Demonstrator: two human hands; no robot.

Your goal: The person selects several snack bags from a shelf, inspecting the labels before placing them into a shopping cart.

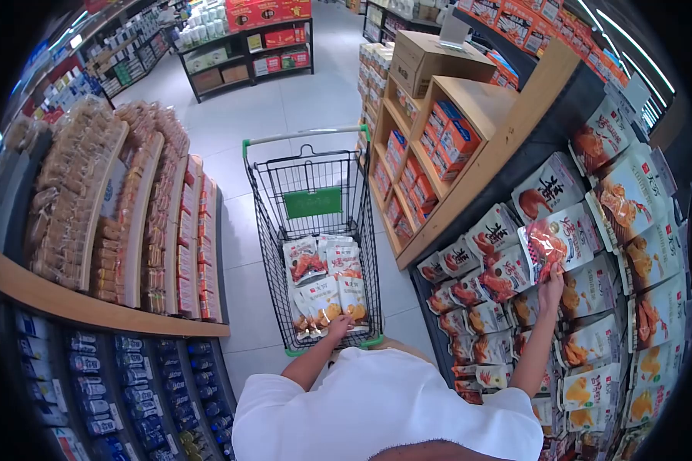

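My right hand is closed on the lower edge of a food pouch with a red-brown meat picture. It holds the pouch tilted in front of the right-hand shelf's pouches. My left hand reaches over the near rim of the black wire shopping cart. Its fingers look curled against the white and yellow pouches lying in the basket; what they grip, if anything, is hidden. More pouches with reddish meat pictures lie farther back in the cart, below a green panel.
Rows of hanging pouches line the right. A wooden shelf unit with orange boxes and a carton stands beyond. Bagged goods and blue cans fill the left shelves. Tiled floor runs between; a black display rack stands ahead.
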